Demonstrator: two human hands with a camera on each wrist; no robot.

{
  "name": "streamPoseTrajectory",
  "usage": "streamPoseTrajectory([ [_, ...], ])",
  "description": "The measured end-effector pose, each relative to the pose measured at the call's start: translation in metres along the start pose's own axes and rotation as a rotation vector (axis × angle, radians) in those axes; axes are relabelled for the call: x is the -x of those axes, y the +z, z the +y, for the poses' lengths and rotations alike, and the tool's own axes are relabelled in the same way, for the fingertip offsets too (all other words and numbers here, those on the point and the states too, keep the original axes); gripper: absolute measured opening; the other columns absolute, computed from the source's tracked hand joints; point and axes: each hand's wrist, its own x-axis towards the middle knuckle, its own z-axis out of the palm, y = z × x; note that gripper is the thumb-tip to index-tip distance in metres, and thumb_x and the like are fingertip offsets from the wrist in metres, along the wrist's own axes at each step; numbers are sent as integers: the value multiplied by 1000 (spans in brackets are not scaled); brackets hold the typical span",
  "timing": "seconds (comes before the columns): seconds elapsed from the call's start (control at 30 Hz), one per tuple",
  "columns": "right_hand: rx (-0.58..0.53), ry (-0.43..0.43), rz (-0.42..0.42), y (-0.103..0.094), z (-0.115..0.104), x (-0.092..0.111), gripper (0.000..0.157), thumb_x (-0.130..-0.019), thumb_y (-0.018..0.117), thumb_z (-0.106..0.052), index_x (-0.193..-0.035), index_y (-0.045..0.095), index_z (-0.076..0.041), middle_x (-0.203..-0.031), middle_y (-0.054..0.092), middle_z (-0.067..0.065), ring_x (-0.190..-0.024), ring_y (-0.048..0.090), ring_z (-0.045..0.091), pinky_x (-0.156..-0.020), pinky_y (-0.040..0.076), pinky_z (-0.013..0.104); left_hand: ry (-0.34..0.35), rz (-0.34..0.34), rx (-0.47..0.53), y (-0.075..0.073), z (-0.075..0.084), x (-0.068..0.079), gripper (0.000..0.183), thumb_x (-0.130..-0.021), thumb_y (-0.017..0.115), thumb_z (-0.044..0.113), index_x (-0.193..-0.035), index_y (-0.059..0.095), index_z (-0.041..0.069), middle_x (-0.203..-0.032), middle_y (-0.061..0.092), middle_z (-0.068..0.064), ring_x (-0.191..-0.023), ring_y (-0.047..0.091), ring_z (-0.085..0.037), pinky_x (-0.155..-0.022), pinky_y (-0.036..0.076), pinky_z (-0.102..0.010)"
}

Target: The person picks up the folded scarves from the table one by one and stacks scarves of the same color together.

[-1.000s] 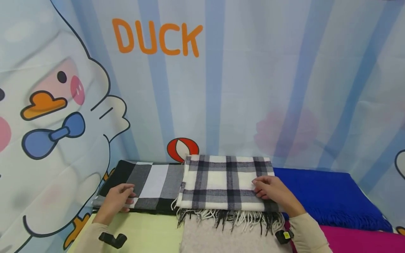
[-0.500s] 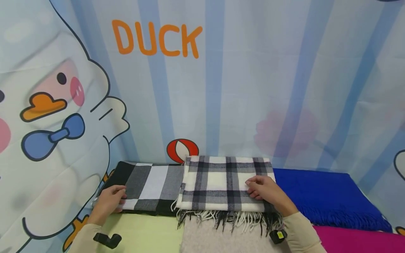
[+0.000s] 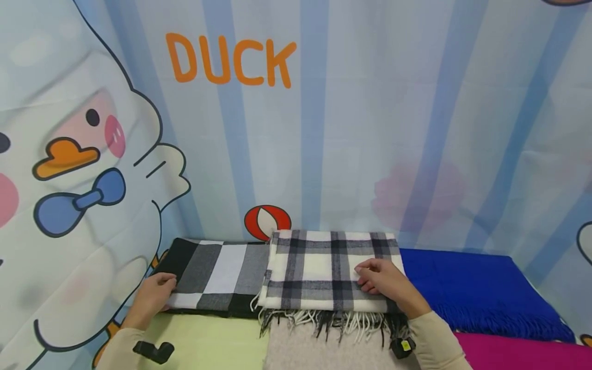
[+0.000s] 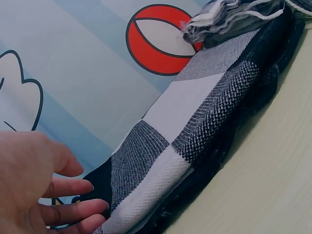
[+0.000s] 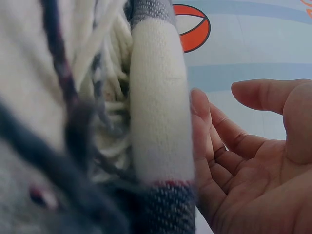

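Observation:
A folded white, grey and black plaid scarf with a hanging fringe lies in the middle of the head view. My right hand is over its right half; in the right wrist view that hand's thumb stands apart from the loosely bent fingers, with no cloth between them. To the left lies a folded black, grey and white checked cloth. At its left end is my left hand, fingers relaxed. The left wrist view has its fingertips at the cloth's black corner, gripping nothing; whether they touch is unclear.
A folded blue fringed scarf lies at right, with magenta cloth in front. Beige cloth extends forward below the plaid scarf, beside a pale yellow surface. Behind hangs a printed duck backdrop.
My left hand has slid left along the checked cloth to its end. My right hand has shifted a little left over the plaid scarf. The cloths lie as before.

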Motion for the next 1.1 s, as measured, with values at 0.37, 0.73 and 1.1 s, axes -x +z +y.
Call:
streamPoseTrajectory([
  [0.37, 13, -4, -4, 2, -1, 1, 34, -103, 59, -28, -124, 65, -2, -98, 69, 11, -79, 66, 18, -72, 55, 34, 0, 21, -123, -8, -5, 1, 48, -105, 44, 26, -137, 50, -10, -136, 51, -35, -113, 58, -45, -83, 55, -50],
  [0.73, -6, -18, -14, 1, 0, 1, 32, -103, 59, -25, -124, 66, -2, -98, 69, 11, -80, 66, 19, -73, 55, 33, 15, 47, -161, -9, -4, 5, 47, -104, 44, 25, -134, 52, -11, -135, 53, -36, -118, 54, -50, -90, 50, -58],
  [1.1, -14, 5, -20, 2, 2, -1, 32, -104, 58, -25, -124, 65, -2, -98, 69, 11, -80, 66, 19, -73, 55, 33, 9, 63, -153, -9, -6, 6, 48, -104, 44, 24, -135, 52, -11, -137, 51, -36, -120, 53, -50, -91, 50, -58],
])
